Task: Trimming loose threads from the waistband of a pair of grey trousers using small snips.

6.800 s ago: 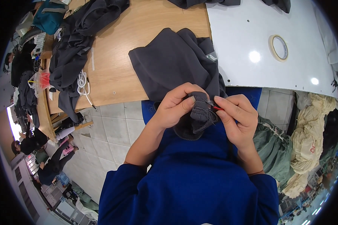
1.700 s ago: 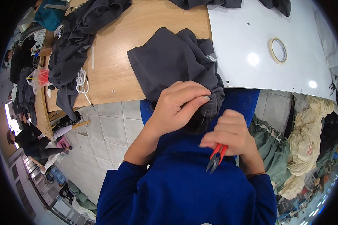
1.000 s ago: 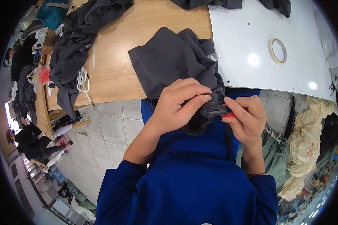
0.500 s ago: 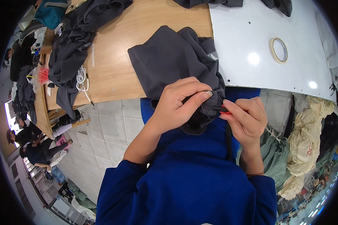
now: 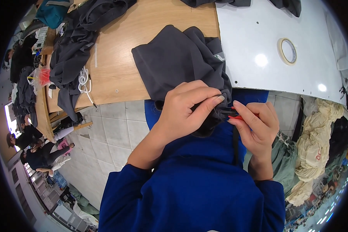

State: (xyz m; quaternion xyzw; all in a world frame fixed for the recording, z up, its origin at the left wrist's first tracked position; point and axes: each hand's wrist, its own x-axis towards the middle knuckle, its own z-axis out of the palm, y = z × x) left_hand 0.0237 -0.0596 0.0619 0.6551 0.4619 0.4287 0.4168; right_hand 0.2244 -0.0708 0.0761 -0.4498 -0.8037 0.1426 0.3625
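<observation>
A dark grey garment (image 5: 176,60) lies partly on the table and hangs over its front edge towards my lap. My left hand (image 5: 191,106) pinches a fold of its edge between thumb and forefinger. Just to the right, my right hand (image 5: 257,121) grips small thread snips (image 5: 236,116) with red handles and dark blades. The blades point left at the loose, frayed edge by my left fingertips. Whether they touch the cloth, I cannot tell. A small pale label (image 5: 219,57) shows on the garment's right side.
A roll of tape (image 5: 287,51) lies on the white board (image 5: 255,38) at the right. More dark garments (image 5: 71,50) and a coiled white cord (image 5: 84,83) are at the left. Cream cloth bundles (image 5: 317,143) stand at the lower right; people (image 5: 42,156) sit far left.
My right hand has drawn slightly to the right with the snips, and the blades sit farther from my left hand. My left hand has shifted slightly, still pinching the cloth.
</observation>
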